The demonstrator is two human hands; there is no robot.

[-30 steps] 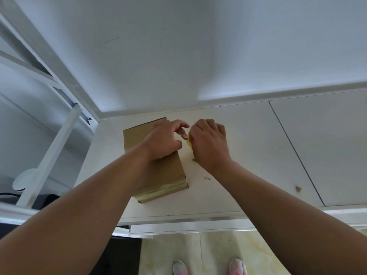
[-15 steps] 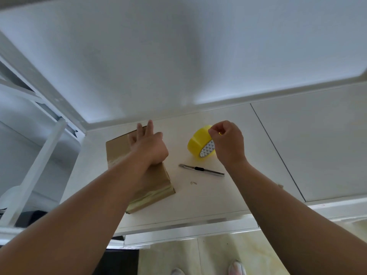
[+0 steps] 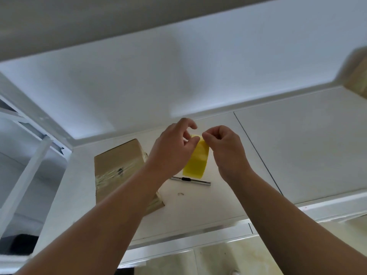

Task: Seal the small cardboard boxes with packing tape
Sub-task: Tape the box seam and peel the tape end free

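Head view: both hands are raised over the table (image 3: 297, 155) with the tape roll (image 3: 196, 162) between them. It sits edge-on to camera, hole axis roughly left-right. The left hand (image 3: 174, 153) pinches its top edge to steady it. The right hand (image 3: 224, 151) pinches the top corner, probably picking the tape end loose. The cardboard box (image 3: 119, 165) lies flat just left, long axis near-to-far. A knife (image 3: 190, 180) lies under the roll.

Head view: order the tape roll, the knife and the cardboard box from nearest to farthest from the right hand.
1. Tape roll, pinched by the right hand.
2. Knife, on the table just below.
3. Cardboard box, farther off to the left.
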